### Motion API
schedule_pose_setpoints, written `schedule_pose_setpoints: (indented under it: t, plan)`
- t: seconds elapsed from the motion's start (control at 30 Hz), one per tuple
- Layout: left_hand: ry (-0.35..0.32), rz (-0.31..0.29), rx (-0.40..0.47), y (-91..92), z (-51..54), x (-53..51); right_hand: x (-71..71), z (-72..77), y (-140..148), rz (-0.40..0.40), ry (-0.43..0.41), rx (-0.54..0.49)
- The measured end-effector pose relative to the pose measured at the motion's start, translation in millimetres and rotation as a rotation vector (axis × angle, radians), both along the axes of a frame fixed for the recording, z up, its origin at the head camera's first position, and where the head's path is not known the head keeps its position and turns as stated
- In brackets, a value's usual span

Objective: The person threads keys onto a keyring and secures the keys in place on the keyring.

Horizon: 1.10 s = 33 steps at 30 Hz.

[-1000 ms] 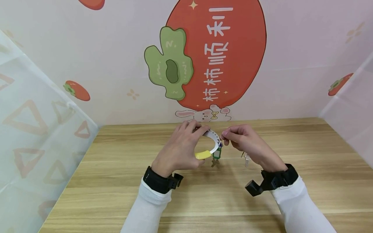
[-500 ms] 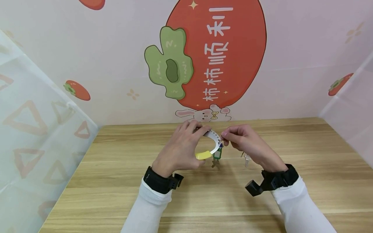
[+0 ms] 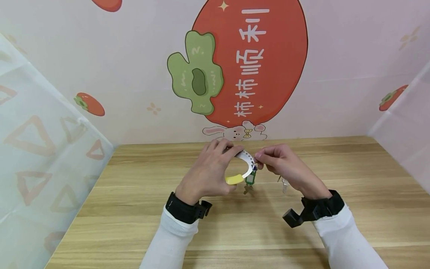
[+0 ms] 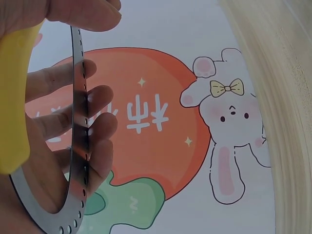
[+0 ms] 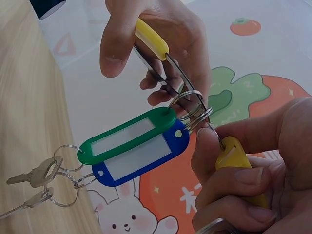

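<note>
My left hand (image 3: pixel 208 172) grips a large flat metal key ring (image 3: pixel 249 161), curved, with small holes along its edge and a yellow grip (image 3: pixel 234 179). A green key tag (image 5: pixel 126 135) and a blue key tag (image 5: pixel 139 165) hang from it by split rings, with keys (image 5: pixel 36 175) below them. In the right wrist view, my right hand (image 3: pixel 285 164) holds a yellow key tag (image 5: pixel 235 157) against its curled fingers. The yellow tag's split ring (image 5: pixel 212 130) is at the metal ring's edge; whether it passes through a hole I cannot tell. A key (image 3: pixel 285 185) dangles below the right hand.
Both hands are above a wooden table (image 3: pixel 215 239). Behind it stands a white backdrop (image 3: pixel 134 74) with a large red persimmon print and a bunny. Patterned white sheets (image 3: pixel 50 149) flank the table. Black camera straps (image 3: pixel 183 209) sit on both wrists.
Both hands stay nearly in place. Near the right fingertips, the small split ring seen earlier is now less visible, slightly closer to the metal ring's edge.
</note>
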<state>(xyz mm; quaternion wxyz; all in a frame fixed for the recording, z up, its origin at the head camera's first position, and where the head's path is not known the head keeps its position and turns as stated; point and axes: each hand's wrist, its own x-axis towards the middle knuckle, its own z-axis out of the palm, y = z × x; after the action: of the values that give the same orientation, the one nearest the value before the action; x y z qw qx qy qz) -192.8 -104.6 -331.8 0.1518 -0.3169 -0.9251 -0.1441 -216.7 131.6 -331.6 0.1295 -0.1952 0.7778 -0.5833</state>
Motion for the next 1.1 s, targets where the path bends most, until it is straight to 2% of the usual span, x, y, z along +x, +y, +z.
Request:
schedule_pose_setpoints:
  t: [0.53, 1.1]
  plan:
    - [0.025, -0.009, -0.017, -2.7, 1.1, 0.5, 0.6, -3.3, -2.0, 0.015, 0.136, 0.065]
    - [0.037, 0.000, -0.020, -1.7, -0.5, -0.8, -1.1, -6.6, -1.9, 0.013, 0.077, 0.026]
